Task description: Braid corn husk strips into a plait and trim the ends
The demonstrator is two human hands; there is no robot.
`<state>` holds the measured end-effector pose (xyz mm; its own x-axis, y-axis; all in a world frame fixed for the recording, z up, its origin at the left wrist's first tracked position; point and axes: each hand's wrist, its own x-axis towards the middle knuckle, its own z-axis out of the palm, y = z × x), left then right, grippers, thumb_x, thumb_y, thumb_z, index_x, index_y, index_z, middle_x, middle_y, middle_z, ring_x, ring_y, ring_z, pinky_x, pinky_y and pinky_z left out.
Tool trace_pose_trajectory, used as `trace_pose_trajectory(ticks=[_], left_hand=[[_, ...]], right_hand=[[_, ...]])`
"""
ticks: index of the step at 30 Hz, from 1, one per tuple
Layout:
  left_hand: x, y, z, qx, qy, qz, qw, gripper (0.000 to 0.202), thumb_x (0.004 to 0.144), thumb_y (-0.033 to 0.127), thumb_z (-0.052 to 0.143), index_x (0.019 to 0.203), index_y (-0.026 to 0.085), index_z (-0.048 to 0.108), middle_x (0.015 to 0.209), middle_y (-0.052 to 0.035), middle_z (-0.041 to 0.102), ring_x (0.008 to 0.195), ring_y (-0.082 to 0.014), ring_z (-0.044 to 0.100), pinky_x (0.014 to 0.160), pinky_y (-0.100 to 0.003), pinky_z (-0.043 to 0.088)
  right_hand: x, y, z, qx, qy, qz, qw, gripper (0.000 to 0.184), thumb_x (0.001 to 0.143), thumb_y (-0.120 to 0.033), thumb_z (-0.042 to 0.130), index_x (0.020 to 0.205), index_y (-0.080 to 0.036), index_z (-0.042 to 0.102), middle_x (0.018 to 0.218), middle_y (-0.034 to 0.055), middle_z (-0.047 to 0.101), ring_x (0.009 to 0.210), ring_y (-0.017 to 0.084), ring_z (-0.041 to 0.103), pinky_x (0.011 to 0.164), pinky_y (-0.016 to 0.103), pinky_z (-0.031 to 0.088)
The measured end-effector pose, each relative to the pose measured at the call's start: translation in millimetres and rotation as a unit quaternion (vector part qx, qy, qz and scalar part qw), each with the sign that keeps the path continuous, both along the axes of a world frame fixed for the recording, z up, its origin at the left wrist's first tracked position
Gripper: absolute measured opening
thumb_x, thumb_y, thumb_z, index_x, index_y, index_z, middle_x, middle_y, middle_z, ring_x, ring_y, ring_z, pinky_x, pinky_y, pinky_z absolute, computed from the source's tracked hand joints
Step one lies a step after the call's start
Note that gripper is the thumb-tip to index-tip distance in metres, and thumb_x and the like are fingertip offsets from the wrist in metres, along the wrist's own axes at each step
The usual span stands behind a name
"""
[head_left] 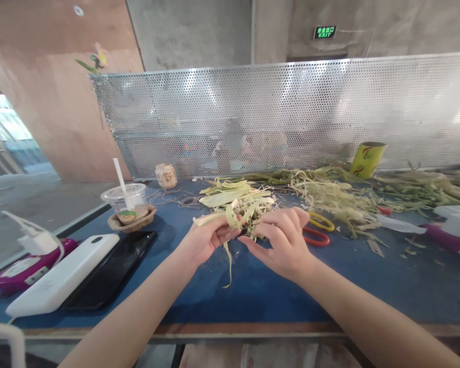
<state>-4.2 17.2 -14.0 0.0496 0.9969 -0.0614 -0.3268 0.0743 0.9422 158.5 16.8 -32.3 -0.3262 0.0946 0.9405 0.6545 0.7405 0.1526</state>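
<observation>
Since both hands meet at the near side of the leaf bundle (253, 206), I read the work as sitting right at the fingertips, with most of its mass just beyond them. My left hand (204, 237) pinches the bundle's near-left edge, a pale strip lying over the thumb side. My right hand (282, 240) is on its near-right edge, fingers curled over, thumb reaching in toward the left fingertips; I can't tell what, if anything, is between those tips. Broad pale leaves (230, 197) fan out beyond the left grip. One thin strip end (229, 266) hangs below the grip, toward me, over the blue table (230, 304). Just right of the right hand: a yellow loop (322, 221) and a red loop (316, 238). Farther out, beyond and right of the grip: loose shredded strips (331, 199). Well left of the left hand: black phone (111, 273), lidded cup (124, 197) beyond it.
</observation>
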Motion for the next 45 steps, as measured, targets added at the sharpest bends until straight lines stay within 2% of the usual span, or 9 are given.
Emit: trace_pose_trajectory(ticks=[3, 7, 11, 17, 28, 33, 38, 41, 45], left_hand=[[-1, 0, 3.1, -0.020, -0.033, -0.002, 0.999, 0.015, 0.072, 0.010, 0.054, 0.070, 0.009, 0.069, 0.069, -0.0084, 0.071, 0.069, -0.0160, 0.067, 0.070, -0.025, 0.053], [1, -1, 3.7, -0.023, -0.052, -0.013, 0.998, 0.016, 0.072, 0.009, 0.054, 0.071, 0.009, 0.070, 0.070, -0.0074, 0.072, 0.065, -0.0137, 0.065, 0.067, -0.022, 0.051], [3, 0, -0.8, -0.026, -0.063, -0.014, 0.998, 0.015, 0.072, 0.008, 0.055, 0.072, 0.010, 0.070, 0.071, -0.0064, 0.072, 0.065, -0.0124, 0.064, 0.065, -0.021, 0.049], [8, -1, -2.7, -0.016, -0.080, -0.011, 0.997, 0.014, 0.070, 0.009, 0.056, 0.072, 0.010, 0.070, 0.072, -0.0062, 0.072, 0.069, -0.0135, 0.065, 0.071, -0.021, 0.048], [7, -1, -1.7, 0.001, -0.074, 0.005, 0.997, 0.012, 0.068, 0.011, 0.059, 0.073, 0.010, 0.070, 0.079, -0.0094, 0.073, 0.084, -0.0200, 0.066, 0.080, -0.027, 0.049], [-1, 1, 2.9, 0.034, -0.072, 0.055, 0.995, 0.015, 0.072, 0.012, 0.056, 0.080, 0.012, 0.069, 0.086, -0.0080, 0.072, 0.090, -0.0178, 0.065, 0.081, -0.024, 0.050], [-1, 0, 0.6, 0.068, -0.053, 0.056, 0.995, 0.015, 0.069, 0.013, 0.061, 0.081, 0.009, 0.068, 0.088, -0.0101, 0.072, 0.087, -0.0188, 0.065, 0.079, -0.024, 0.050], [4, -4, 0.7, 0.097, -0.041, 0.046, 0.993, 0.016, 0.065, 0.013, 0.066, 0.080, 0.009, 0.068, 0.086, -0.0087, 0.072, 0.087, -0.0200, 0.065, 0.080, -0.025, 0.049], [9, -10, 4.0, 0.125, -0.021, 0.035, 0.991, 0.025, 0.062, 0.014, 0.070, 0.087, 0.011, 0.068, 0.083, -0.0072, 0.072, 0.085, -0.0211, 0.065, 0.077, -0.027, 0.049]], right_hand=[[-2, 4, -0.7, -0.127, -0.033, 0.008, 0.991, 0.015, 0.077, -0.031, 0.060, 0.070, -0.019, 0.057, 0.058, -0.0015, 0.060, 0.057, 0.012, 0.053, 0.063, 0.025, 0.036], [-9, 7, -4.3, -0.255, -0.012, -0.028, 0.966, 0.015, 0.076, -0.035, 0.061, 0.078, -0.021, 0.062, 0.060, -0.0025, 0.064, 0.056, 0.011, 0.058, 0.055, 0.021, 0.036], [-12, 7, -8.0, -0.235, 0.004, -0.068, 0.970, 0.013, 0.076, -0.034, 0.060, 0.073, -0.021, 0.061, 0.060, -0.0037, 0.065, 0.052, 0.011, 0.059, 0.046, 0.021, 0.029], [-10, 11, -10.5, -0.180, -0.025, -0.080, 0.980, 0.014, 0.081, -0.028, 0.054, 0.071, -0.020, 0.060, 0.061, -0.0020, 0.066, 0.051, 0.010, 0.058, 0.048, 0.021, 0.029], [-11, 7, -6.2, -0.287, -0.019, -0.046, 0.957, 0.012, 0.076, -0.018, 0.050, 0.068, -0.020, 0.058, 0.061, -0.0018, 0.062, 0.054, 0.010, 0.054, 0.049, 0.019, 0.030], [-8, 8, -3.2, -0.381, 0.002, -0.008, 0.924, 0.010, 0.071, -0.015, 0.051, 0.064, -0.021, 0.054, 0.057, -0.0048, 0.055, 0.049, 0.008, 0.046, 0.050, 0.017, 0.031], [-9, 6, -0.2, -0.435, 0.005, 0.006, 0.900, 0.005, 0.072, -0.019, 0.053, 0.076, -0.022, 0.054, 0.062, -0.0055, 0.058, 0.048, 0.008, 0.047, 0.050, 0.019, 0.032], [-10, 6, 0.7, -0.447, 0.012, 0.015, 0.894, 0.025, 0.074, -0.032, 0.056, 0.094, -0.020, 0.051, 0.068, -0.0030, 0.062, 0.049, 0.010, 0.050, 0.050, 0.021, 0.034], [-9, 12, -2.8, -0.474, 0.017, 0.051, 0.879, 0.018, 0.075, -0.037, 0.058, 0.079, -0.019, 0.056, 0.064, -0.0017, 0.062, 0.053, 0.011, 0.053, 0.050, 0.021, 0.036]])
